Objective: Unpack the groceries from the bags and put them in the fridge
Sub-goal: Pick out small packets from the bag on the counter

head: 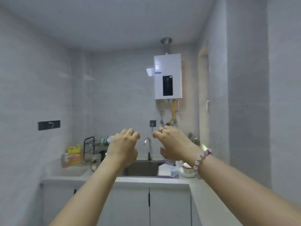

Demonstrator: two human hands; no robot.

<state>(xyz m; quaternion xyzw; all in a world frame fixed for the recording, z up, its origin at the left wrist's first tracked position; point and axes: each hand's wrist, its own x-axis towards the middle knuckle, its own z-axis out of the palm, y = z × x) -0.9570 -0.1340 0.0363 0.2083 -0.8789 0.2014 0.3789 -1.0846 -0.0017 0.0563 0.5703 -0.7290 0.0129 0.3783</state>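
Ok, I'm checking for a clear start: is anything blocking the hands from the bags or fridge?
Cannot tell: no bag or fridge is in view. The left hand and right hand are raised in front of the sink, holding nothing.

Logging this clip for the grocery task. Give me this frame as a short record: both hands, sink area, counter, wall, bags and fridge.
left hand: raised over the sink area, fingers loosely curled, holds nothing
right hand: raised beside it, bead bracelet on the wrist, holds nothing
sink: set in the counter, faucet behind it
counter left: yellow and orange packages, black dish rack
counter right: white bowl
wall: white water heater
bags, fridge: not in view
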